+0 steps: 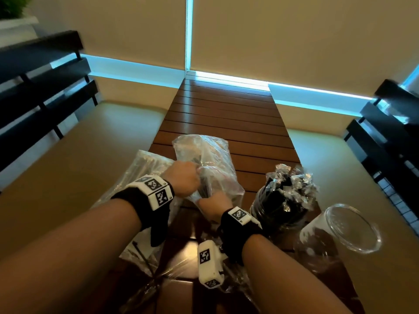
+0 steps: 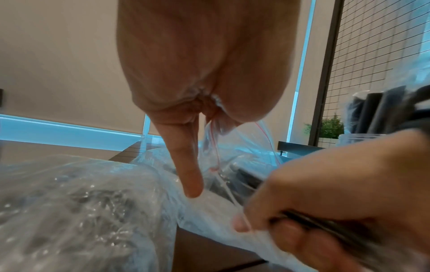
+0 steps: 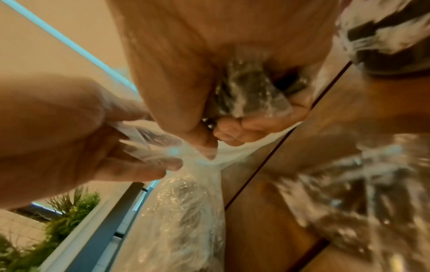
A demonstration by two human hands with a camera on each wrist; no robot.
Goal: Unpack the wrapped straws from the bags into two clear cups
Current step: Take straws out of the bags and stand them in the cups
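Plastic film (image 1: 145, 266), crumpled and clear, lies nearest the person on the wooden slat table (image 1: 226, 114), under both forearms.

Right hand (image 1: 215, 205): clenched round a bundle of wrapped straws (image 3: 251, 92), dark inside shiny wrappers, at the near end of the middle bag (image 1: 204, 159). The right wrist view shows the bundle in the fist, bag film trailing below it.

Left hand (image 1: 181, 177): just beyond and left of the right hand, pinching the bag's mouth edge, where the left wrist view shows a red line; one finger (image 2: 188, 165) points straight down, free of the film.

Key relation: the bag's long axis appears to run away from the person, open end near. The straws probably lie along it, so the pull likely comes back toward the body while the left hand holds the film.

Full cup (image 1: 281, 209): right of the right hand, packed with upright wrapped straws, crinkled tips spread above the rim.

Empty clear cup (image 1: 353, 227): right of the full one, at the table's right edge, nearer the right hand than the left. This is the likely destination.

Second bag (image 1: 145, 168): left of the middle bag, lying flat, contents unclear.

Beyond: bare slats, benches (image 1: 40, 87) either side, a window blind (image 1: 294, 30).
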